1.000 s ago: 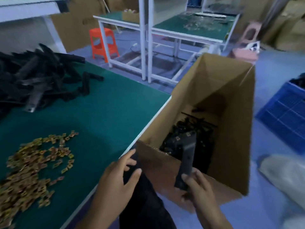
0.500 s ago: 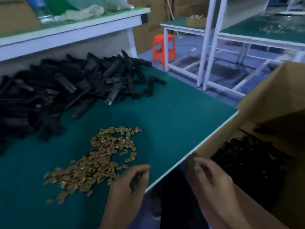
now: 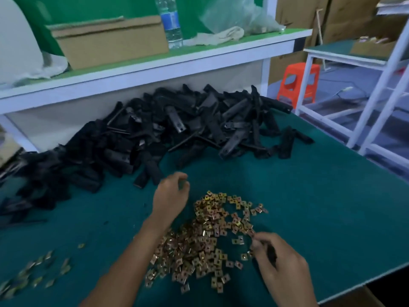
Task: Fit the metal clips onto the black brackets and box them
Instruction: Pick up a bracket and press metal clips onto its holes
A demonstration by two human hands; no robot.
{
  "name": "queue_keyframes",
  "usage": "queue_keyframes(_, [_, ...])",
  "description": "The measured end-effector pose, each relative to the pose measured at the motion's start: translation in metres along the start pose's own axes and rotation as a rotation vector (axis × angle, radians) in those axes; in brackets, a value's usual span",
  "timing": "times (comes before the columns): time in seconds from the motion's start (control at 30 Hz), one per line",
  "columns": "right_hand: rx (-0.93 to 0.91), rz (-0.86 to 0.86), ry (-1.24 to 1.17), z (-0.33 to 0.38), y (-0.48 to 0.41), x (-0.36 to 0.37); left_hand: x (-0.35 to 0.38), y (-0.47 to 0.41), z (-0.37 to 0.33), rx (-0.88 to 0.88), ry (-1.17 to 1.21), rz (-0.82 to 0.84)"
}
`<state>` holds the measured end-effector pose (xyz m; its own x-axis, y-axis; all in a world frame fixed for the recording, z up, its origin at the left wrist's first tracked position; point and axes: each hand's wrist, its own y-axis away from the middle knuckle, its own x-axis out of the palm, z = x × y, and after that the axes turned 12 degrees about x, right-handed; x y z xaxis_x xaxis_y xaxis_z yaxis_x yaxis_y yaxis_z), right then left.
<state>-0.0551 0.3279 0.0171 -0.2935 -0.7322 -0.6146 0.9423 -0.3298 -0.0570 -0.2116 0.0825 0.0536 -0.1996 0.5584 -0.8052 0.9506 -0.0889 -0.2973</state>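
Left hand, loosely curled and empty, hovers by black brackets; right hand fingertips bunch among metal clips (grip unclear), probably to pair them.

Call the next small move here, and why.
Probably the left hand should close on the nearest black bracket. It hovers just short of it holding nothing, while the right hand has its fingertips down at the metal clips, so a bracket seems the missing piece.
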Motion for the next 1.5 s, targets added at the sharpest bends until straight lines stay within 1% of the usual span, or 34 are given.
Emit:
queue_keyframes(0.17, [0.033, -0.032, 0.002, 0.007, -0.001, 0.002, 0.018, -0.078, 0.027, -0.055, -0.151, 0.132])
queue_keyframes(0.27, [0.018, -0.05, -0.004, 0.006, -0.002, 0.002, 0.027, -0.099, 0.037, -0.132, -0.243, 0.238])
queue_keyframes(0.3, [0.014, -0.055, -0.009, 0.006, -0.002, 0.003, 0.029, -0.102, 0.04, -0.126, -0.283, 0.238])
queue_keyframes(0.37, [0.02, -0.06, -0.027, 0.006, -0.004, 0.004, 0.03, -0.103, 0.039, -0.05, -0.385, 0.229])
queue_keyframes(0.43, [0.005, -0.062, -0.022, 0.003, -0.005, 0.004, 0.025, -0.093, 0.03, -0.002, -0.399, 0.221])
queue_keyframes(0.5, [-0.015, -0.068, -0.012, -0.001, -0.006, 0.004, 0.016, -0.071, 0.019, 0.017, -0.321, 0.135])
queue_keyframes(0.57, [-0.028, -0.08, -0.005, -0.003, -0.006, 0.006, 0.003, -0.039, 0.011, 0.019, -0.257, -0.01])
queue_keyframes(0.63, [-0.036, -0.083, 0.009, -0.005, -0.005, 0.006, -0.011, -0.003, 0.005, -0.017, -0.169, -0.134])
queue_keyframes(0.67, [-0.044, -0.08, 0.012, -0.004, -0.005, 0.005, -0.018, 0.018, -0.001, -0.047, -0.087, -0.171])
queue_keyframes(0.73, [-0.059, -0.056, -0.002, -0.002, -0.003, 0.002, -0.029, 0.061, -0.023, -0.126, 0.186, -0.221])
queue_keyframes(0.8, [-0.069, -0.016, -0.032, 0.001, 0.001, -0.002, -0.03, 0.105, -0.056, -0.184, 0.41, -0.212])
queue_keyframes(0.87, [-0.099, -0.022, -0.067, 0.006, 0.011, -0.005, -0.018, 0.144, -0.091, -0.202, 0.601, -0.151])
queue_keyframes(0.9, [-0.117, -0.016, -0.103, 0.01, 0.018, -0.006, -0.009, 0.16, -0.108, -0.236, 0.735, -0.136])
queue_keyframes(0.93, [-0.104, 0.027, -0.186, 0.015, 0.026, -0.006, 0.0, 0.172, -0.125, -0.281, 0.867, -0.128])
queue_keyframes(0.97, [-0.056, 0.112, -0.287, 0.024, 0.032, -0.007, 0.009, 0.182, -0.137, -0.312, 0.934, -0.125])
queue_keyframes(1.0, [0.011, 0.218, -0.37, 0.032, 0.036, -0.008, 0.014, 0.188, -0.146, -0.318, 0.928, -0.114])
queue_keyframes(1.03, [0.073, 0.309, -0.433, 0.038, 0.038, -0.009, 0.017, 0.192, -0.151, -0.307, 0.866, -0.065])
queue_keyframes(1.1, [0.135, 0.355, -0.493, 0.046, 0.038, -0.01, 0.016, 0.198, -0.146, -0.201, 0.609, 0.058])
queue_keyframes(1.13, [0.139, 0.345, -0.513, 0.047, 0.037, -0.011, 0.014, 0.199, -0.138, -0.143, 0.482, 0.107])
queue_keyframes(1.17, [0.143, 0.324, -0.526, 0.048, 0.036, -0.011, 0.01, 0.199, -0.128, -0.091, 0.395, 0.111])
queue_keyframes(1.23, [0.145, 0.303, -0.57, 0.045, 0.034, -0.009, -0.001, 0.195, -0.106, -0.001, 0.282, 0.038])
queue_keyframes(1.3, [0.18, 0.277, -0.606, 0.04, 0.033, -0.003, -0.014, 0.183, -0.075, 0.019, 0.172, -0.07])
queue_keyframes(1.37, [0.228, 0.221, -0.575, 0.034, 0.034, 0.006, -0.026, 0.163, -0.038, 0.028, 0.016, -0.161])
queue_keyframes(1.43, [0.248, 0.175, -0.511, 0.027, 0.035, 0.015, -0.035, 0.139, -0.009, -0.004, -0.166, -0.109])
queue_keyframes(1.5, [0.227, 0.166, -0.445, 0.023, 0.036, 0.019, -0.034, 0.122, 0.009, -0.096, -0.292, -0.019])
